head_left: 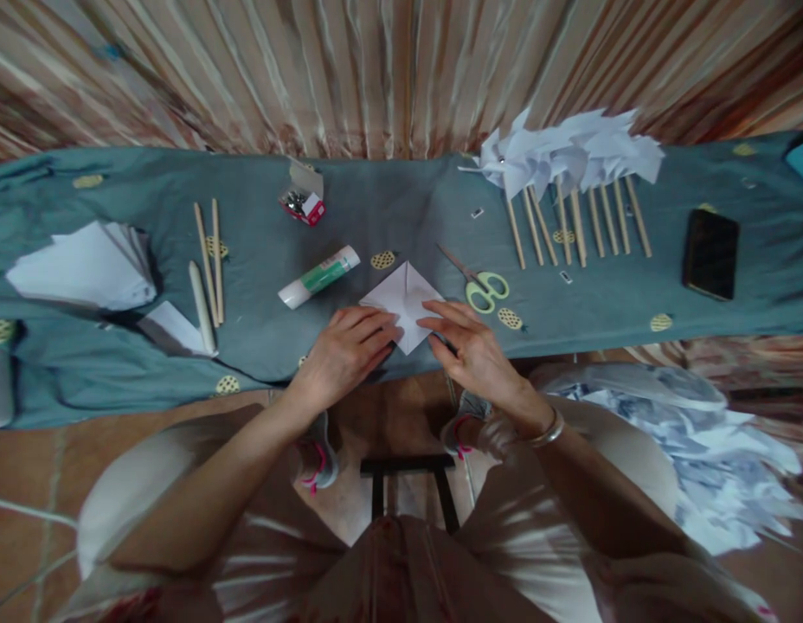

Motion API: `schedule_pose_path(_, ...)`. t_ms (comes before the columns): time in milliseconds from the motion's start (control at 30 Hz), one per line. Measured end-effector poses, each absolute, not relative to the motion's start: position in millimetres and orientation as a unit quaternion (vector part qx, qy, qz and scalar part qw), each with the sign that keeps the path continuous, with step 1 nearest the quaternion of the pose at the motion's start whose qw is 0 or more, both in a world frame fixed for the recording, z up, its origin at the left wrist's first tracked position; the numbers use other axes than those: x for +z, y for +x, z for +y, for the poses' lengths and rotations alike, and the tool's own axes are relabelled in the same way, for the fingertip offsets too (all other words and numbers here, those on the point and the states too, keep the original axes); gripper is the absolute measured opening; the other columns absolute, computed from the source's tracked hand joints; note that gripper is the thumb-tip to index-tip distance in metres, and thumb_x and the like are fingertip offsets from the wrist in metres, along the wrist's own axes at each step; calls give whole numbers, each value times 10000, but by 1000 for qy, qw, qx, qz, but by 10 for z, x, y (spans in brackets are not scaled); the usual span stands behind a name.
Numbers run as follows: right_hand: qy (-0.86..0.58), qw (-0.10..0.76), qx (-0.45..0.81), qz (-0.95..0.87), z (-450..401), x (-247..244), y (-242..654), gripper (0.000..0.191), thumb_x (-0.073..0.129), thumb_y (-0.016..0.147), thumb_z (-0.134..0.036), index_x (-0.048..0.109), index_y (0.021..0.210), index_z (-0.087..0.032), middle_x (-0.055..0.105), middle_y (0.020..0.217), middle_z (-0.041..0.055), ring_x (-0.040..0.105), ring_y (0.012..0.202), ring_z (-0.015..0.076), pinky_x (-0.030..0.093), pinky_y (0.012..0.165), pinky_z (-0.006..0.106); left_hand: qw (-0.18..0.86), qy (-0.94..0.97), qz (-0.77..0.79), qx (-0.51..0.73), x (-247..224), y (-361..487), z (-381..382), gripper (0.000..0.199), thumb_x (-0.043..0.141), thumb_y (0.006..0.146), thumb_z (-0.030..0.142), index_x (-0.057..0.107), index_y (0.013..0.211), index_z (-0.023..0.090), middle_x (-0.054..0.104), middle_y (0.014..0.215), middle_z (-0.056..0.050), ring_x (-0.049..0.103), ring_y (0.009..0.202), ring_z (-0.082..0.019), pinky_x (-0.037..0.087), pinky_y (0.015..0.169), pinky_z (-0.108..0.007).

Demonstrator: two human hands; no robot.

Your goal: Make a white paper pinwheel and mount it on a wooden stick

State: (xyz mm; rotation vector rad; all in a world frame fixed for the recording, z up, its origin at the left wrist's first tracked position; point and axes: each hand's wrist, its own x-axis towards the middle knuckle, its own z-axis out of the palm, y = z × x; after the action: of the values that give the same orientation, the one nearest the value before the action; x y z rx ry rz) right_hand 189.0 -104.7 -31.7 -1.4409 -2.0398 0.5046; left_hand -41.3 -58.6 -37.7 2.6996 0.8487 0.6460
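A white paper square [407, 290] lies on the table with one corner toward me, a crease or slit running in from its far corner. My left hand [350, 348] rests on its left side, fingers stretched out over the paper and thumb hidden. On the right side, the fingertips of my right hand [470, 346] touch the paper with the fingers apart. Just beyond my right hand are scissors [483, 290] with light green handles, blades pointing away to the left. A white and green glue stick [320, 277] lies beyond my left hand.
Paper pinwheels [570, 160] on wooden sticks lie at the back right, near a black phone [711, 253]. A small red box [304, 206] stands open at the back. Leftward are two sticks [210, 260], a pale pointed rod [202, 307] and stacked paper [83, 264]. A paper-filled bag [693, 459] sits lower right.
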Motion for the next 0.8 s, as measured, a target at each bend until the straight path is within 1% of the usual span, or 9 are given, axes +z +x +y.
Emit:
schedule_pose_path(133,-535,289,181,-773,-1051,-343,1890,282,517,886,-150,693,1102,-196,644,1306,109,559,1232,259,480,1052,474,98,927,283,226,-398,-393,-561,220,548,951,261,674,1116,192,720,1160,-84,630,1097,-250,509,915,-410)
schedule_pose_path(267,-531,291,173,-777,-1042,-350,1900,278,529,876,-136,685,1095,-205,644,1300,100,571,1217,257,488,1048,478,81,930,271,234,-421,-398,-543,194,563,945,245,683,1085,184,729,1127,-79,639,1076,-238,522,897,-397)
schedule_pose_path(500,-525,305,164,-778,-1038,-346,1905,251,546,868,-136,684,1073,-180,662,1262,118,585,1186,259,505,1030,458,98,929,260,244,-436,-391,-520,179,569,935,192,689,1064,158,726,1124,-102,636,1067,-239,533,892,-410)
schedule_pose_path(567,-527,313,170,-772,-1041,-335,1900,246,557,861,-150,681,1070,-192,664,1255,112,589,1183,256,505,1025,460,110,922,262,261,-435,-374,-509,173,576,929,187,689,1052,143,733,1094,-106,643,1040,-236,543,875,-403)
schedule_pose_path(667,-528,324,187,-762,-1046,-316,1893,211,598,848,-199,682,1042,-201,662,1260,109,594,1184,261,502,1016,473,160,900,283,291,-420,-341,-508,159,581,929,197,692,1028,141,742,1046,-102,654,1002,-216,554,866,-383)
schedule_pose_path(800,-528,333,195,-756,-1045,-314,1884,103,651,833,-241,695,912,-191,677,1233,121,617,1148,265,497,1004,469,203,885,298,296,-374,-313,-550,140,588,923,186,690,1006,137,743,1008,-99,661,966,-204,550,859,-375)
